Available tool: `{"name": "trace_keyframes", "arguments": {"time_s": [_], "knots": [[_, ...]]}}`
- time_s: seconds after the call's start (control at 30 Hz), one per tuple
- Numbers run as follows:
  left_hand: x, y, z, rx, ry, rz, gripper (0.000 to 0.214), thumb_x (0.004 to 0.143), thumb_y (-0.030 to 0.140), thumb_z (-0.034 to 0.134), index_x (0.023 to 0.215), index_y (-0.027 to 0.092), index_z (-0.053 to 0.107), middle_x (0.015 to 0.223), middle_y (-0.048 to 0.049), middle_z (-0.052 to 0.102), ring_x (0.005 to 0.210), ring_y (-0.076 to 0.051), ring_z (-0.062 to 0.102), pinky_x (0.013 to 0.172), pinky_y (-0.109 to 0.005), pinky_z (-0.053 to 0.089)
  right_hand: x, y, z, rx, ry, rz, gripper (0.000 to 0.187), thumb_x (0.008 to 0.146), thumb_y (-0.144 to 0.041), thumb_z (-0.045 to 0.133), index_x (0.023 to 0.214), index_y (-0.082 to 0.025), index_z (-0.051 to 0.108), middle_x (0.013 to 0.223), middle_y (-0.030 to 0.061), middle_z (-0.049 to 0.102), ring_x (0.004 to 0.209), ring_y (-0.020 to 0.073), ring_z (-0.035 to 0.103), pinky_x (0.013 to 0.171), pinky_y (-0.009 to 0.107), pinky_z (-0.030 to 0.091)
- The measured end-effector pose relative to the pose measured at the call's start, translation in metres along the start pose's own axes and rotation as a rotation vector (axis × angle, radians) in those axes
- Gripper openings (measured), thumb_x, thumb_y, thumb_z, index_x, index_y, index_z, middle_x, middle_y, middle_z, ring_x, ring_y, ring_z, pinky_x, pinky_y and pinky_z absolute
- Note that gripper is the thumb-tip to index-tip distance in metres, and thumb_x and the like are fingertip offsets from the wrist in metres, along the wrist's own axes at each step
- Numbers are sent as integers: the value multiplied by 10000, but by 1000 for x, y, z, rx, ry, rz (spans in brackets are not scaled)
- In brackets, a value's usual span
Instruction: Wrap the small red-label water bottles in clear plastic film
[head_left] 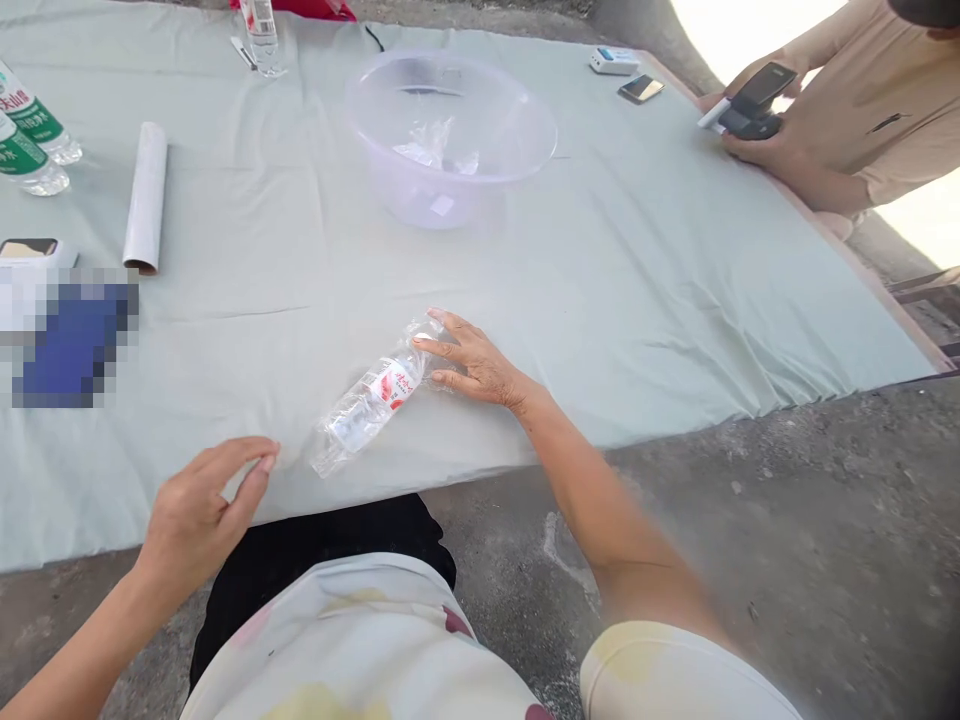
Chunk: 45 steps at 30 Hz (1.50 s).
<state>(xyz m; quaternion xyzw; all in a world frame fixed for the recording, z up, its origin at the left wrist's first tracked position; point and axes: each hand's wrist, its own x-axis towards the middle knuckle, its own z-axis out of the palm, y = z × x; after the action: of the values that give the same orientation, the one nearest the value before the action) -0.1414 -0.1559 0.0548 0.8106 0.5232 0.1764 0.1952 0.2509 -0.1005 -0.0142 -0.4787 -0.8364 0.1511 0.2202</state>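
Note:
A clear plastic water bottle [395, 382] with a red and white label lies slantwise on the cloth near the table's front edge. Clear plastic film [337, 440] wraps it loosely and sticks out past both ends. My right hand [480, 365] is open at the cap end, its fingers spread and touching the crinkled film. Left of the bottle's base, my left hand [202, 510] hovers apart from the bottle, thumb and forefinger pinched together. Whether a thin bit of film is between those fingertips, I cannot make out.
Behind the bottle stands a translucent basin [390, 190] holding crumpled film. At left are a film roll [146, 195], green-labelled bottles [26, 165] and a blurred blue item [75, 345]. Another person [847, 130] at far right holds a dark device [757, 105]; a phone [641, 90] lies nearby.

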Motion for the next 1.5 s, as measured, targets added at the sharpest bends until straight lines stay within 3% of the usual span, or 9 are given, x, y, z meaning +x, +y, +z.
{"name": "trace_keyframes", "arguments": {"time_s": [0.1, 0.2, 0.4, 0.6, 0.8, 0.9, 1.17, 1.33, 1.5], "knots": [[41, 28, 1, 16, -3, -167, 344, 970, 481, 457, 1186, 284, 639, 1210, -40, 719, 821, -221, 708, 761, -371, 549, -18, -3, 4, -6, 54, 34, 429, 995, -429, 480, 1407, -340, 562, 1634, 70, 305, 1496, 299, 326, 1170, 550, 341], [78, 60, 30, 5, -137, -36, 546, 970, 522, 439, 1376, 163, 510, 1439, -150, 568, 1316, -333, 526, 1054, -499, 435, -34, -6, 8, -19, 80, 75, 438, 981, -452, 513, 1397, -327, 573, 1521, 79, 489, 1469, 292, 379, 1166, 539, 353], [89, 90, 80, 115, -312, 110, 535, 874, 534, 616, 1218, 124, 594, 1424, -205, 541, 1390, -387, 413, 1124, -547, 338, -47, -12, 9, 60, 147, 156, 326, 974, -356, 536, 1272, -299, 654, 1261, 72, 695, 1313, 260, 558, 1139, 509, 392], [63, 105, 96, 128, -210, 56, 589, 816, 419, 715, 1299, 146, 518, 1230, -160, 661, 1139, -344, 611, 917, -487, 499, -42, -22, 4, 492, 236, 222, 209, 887, -413, 662, 1003, -240, 639, 1493, 106, 519, 1427, 260, 446, 1140, 478, 397], [35, 102, 118, 39, 111, 219, 618, 803, 249, 713, 1351, 180, 437, 1212, -134, 671, 948, -279, 671, 721, -393, 557, -30, -43, 19, 906, 387, 323, 373, 850, -565, 663, 976, -257, 495, 981, 65, 712, 847, 197, 673, 663, 318, 534], [25, 92, 123, -55, 277, 276, 645, 830, 268, 712, 1393, 169, 413, 1196, -143, 673, 960, -273, 663, 750, -393, 573, -22, -62, 27, 805, 465, 324, 465, 873, -624, 589, 1145, -248, 558, 855, 32, 664, 665, 159, 587, 573, 287, 463], [30, 64, 112, -280, 514, 334, 748, 842, 262, 750, 1492, 261, 380, 1301, -139, 606, 1188, -263, 615, 952, -390, 556, 22, -133, 21, 463, 801, 343, 322, 960, -508, 492, 855, -209, 551, 696, -12, 552, 561, 114, 478, 507, 258, 401], [63, 46, 71, -903, 213, 63, 619, 802, 536, 743, 1329, 252, 583, 1302, -109, 641, 1204, -294, 612, 979, -408, 529, 58, -144, -3, 257, 981, 116, 253, 977, -460, 427, 959, -241, 552, 828, 42, 628, 699, 186, 612, 605, 346, 505], [102, 37, 47, -1725, 26, -500, 455, 857, 604, 627, 974, 169, 684, 947, -87, 706, 790, -212, 674, 664, -322, 546, 95, -142, -12, 93, 1037, -76, 191, 981, -392, 354, 994, -299, 520, 773, 63, 590, 749, 258, 636, 659, 446, 524]]}}
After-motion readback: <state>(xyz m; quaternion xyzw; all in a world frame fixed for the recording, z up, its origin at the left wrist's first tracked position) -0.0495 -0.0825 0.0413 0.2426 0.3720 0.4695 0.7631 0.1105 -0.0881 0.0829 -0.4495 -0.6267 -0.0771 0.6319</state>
